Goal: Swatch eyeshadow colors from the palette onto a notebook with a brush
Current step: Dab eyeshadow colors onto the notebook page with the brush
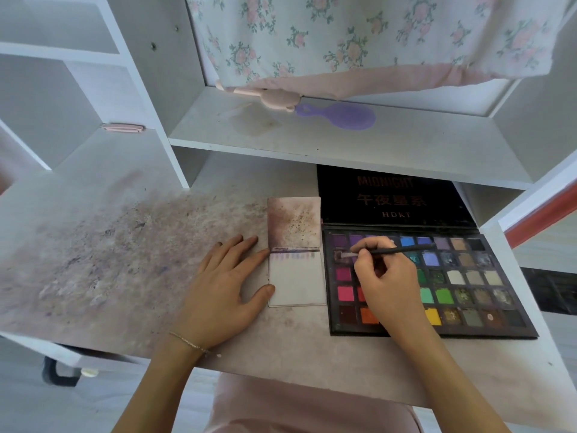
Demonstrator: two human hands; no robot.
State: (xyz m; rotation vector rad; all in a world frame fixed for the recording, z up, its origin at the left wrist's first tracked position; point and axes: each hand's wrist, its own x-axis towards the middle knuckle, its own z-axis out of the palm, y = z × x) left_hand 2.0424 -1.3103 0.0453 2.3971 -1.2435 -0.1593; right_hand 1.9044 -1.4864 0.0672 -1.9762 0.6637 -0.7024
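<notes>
A: White shelving behind; below it, desk point(131, 245) — pale, heavily smudged with powder across its left half. Item one?

B: Notebook point(296, 276), small, lying open just left of the eyeshadow palette point(468, 295). Upper page stained brown; lower page carries a row of short swatches along its top edge, the rest blank.

A: Hands?

B: Left hand point(228, 285) flat on the desk, fingers straight, index tip and thumb touching the notebook's left edge, holding nothing. Right hand point(387, 282) curled round a thin dark brush point(396, 251), pinched near the bristle end, whose tip sits in a dark pan in the palette's left column, second row.

A: Risks, as you judge them?

B: Overloading the brush — loose powder could drop on the blank page during the carry across. The right wrist hangs over the red and orange pans and could smear them. Should the left hand lift, the notebook may slide under the stroke. A fresh stroke could also overlap its neighbour and muddy both.

A: Other stock?

B: Purple hairbrush point(340, 115) on the shelf, under a floral cloth point(359, 39).
</notes>
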